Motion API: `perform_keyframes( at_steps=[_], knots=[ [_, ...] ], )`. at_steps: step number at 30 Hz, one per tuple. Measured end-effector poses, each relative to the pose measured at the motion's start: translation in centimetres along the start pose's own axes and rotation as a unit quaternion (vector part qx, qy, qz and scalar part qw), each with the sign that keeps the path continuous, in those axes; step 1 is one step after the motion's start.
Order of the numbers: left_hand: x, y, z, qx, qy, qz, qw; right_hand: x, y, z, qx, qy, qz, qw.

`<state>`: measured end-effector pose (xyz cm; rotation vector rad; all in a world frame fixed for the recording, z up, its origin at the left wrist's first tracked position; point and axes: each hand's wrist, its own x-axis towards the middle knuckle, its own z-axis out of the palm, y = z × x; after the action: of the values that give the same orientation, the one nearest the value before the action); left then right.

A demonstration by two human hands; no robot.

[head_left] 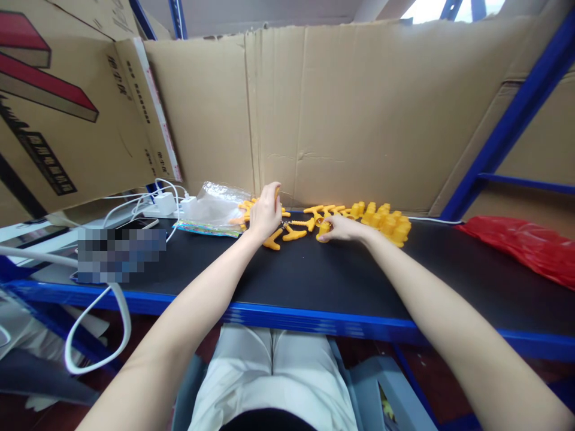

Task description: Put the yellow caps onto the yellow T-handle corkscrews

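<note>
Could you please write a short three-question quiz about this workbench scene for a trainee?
1. True or false: the left hand holds an orange plastic piece raised above the black shelf top.
2. What lies at the far right of the shelf top? A) a red plastic bag B) a green box C) a metal tray
3. Fill in: the right hand pinches a small orange part beside a heap of ____ pieces.

Key: 1 true; 2 A; 3 orange.
</note>
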<state>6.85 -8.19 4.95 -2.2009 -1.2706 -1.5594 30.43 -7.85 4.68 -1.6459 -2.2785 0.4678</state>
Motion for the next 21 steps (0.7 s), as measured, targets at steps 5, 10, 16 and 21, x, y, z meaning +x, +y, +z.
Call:
perform_keyframes(
  at_steps=[5, 10, 16, 21],
  knots=[
    [0.2, -0.2, 0.4, -0.055, 0.006, 0.0, 0.998, 0.5, 0.0, 0.8, -0.03, 0.055, -0.008, 0.998],
    [-0.1, -0.4, 1.4, -0.109, -0.037, -0.06, 0.992, 0.5, -0.2, 0.7, -0.052, 0.126, -0.041, 0.99],
    [-0.2, -1.4, 2.6, -0.144, -0.068, -0.109, 0.981, 0.6, -0.2, 0.4, -0.11, 0.141, -0.098, 0.979],
    [-0.2, -1.8, 3.3, -0.219, -0.056, -0.188, 0.956, 0.9, 0.1, 0.7, -0.099, 0.136, -0.143, 0.975]
  ],
)
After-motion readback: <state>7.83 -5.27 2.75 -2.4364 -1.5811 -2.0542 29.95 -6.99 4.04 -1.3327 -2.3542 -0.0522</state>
